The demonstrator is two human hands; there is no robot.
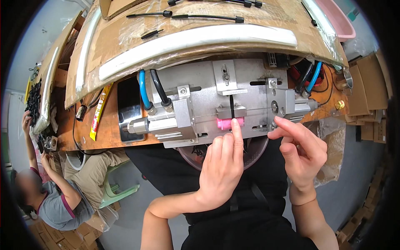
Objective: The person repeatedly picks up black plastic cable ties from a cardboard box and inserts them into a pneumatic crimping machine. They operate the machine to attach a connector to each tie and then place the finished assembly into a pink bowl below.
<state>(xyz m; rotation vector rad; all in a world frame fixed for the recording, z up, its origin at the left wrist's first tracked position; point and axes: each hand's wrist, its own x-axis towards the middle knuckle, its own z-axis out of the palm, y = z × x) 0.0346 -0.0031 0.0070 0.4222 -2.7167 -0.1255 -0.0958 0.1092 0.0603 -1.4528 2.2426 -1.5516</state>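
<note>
My left hand (pixel 222 166) reaches over a metal fixture (pixel 208 77), index finger stretched out and the other fingers loosely curled. Its fingertip rests at the pink block (pixel 223 124) on the front of the fixture, by the lower end of a thin black rod (pixel 232 106). That rod stands across a small metal holder (pixel 224 111), its upper end at a bracket (pixel 225 79). To the right, my right hand (pixel 303 152) hovers near the fixture's right cylinder (pixel 289 105), thumb and fingers apart, holding nothing. Another cylinder (pixel 168 121) sits on the left side.
Cardboard (pixel 183 35) behind the fixture bears several black brush wands (pixel 204 17) and a white foam strip (pixel 196 46). A phone (pixel 130 110) and a yellow packet (pixel 100 114) lie left. Below the fixture is a bowl (pixel 191 156). Another person (pixel 62 193) works at far left.
</note>
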